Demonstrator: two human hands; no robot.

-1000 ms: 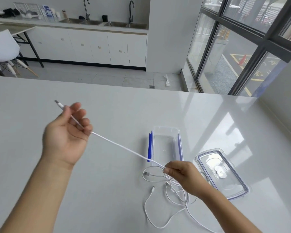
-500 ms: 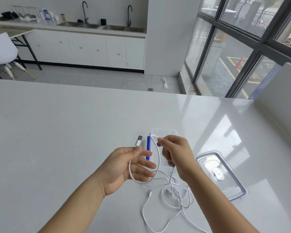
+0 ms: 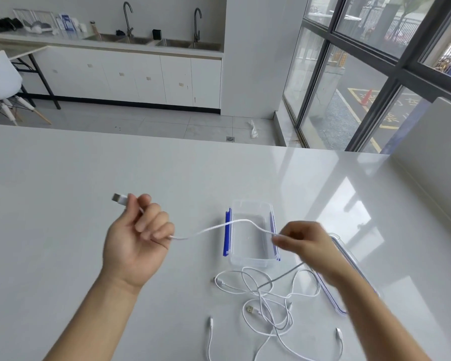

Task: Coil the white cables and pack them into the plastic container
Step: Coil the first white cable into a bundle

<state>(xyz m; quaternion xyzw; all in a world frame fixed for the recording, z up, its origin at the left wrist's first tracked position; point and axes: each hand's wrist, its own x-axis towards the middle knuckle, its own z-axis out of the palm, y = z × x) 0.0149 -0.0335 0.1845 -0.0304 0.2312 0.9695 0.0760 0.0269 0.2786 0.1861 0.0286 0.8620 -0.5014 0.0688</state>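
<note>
My left hand (image 3: 137, 237) grips one white cable (image 3: 220, 225) near its USB plug (image 3: 119, 198), which sticks out past my fingers. That cable arcs rightward over the clear plastic container (image 3: 253, 259) with blue clips to my right hand (image 3: 303, 242), which pinches it further along. From the right hand the cable drops to a tangle of white cables (image 3: 268, 300) on the table in front of the container. The container stands open with nothing in it.
The container's clear lid (image 3: 349, 269) lies to the right, partly hidden by my right forearm. The white table (image 3: 63, 204) stretches wide to the left and far side. A wall panel rises at the right edge. Kitchen cabinets and windows lie beyond.
My hands have moved apart. The left hand went left with the plug end and the right hand went right, so the small loop seen before has stretched into a long arc.
</note>
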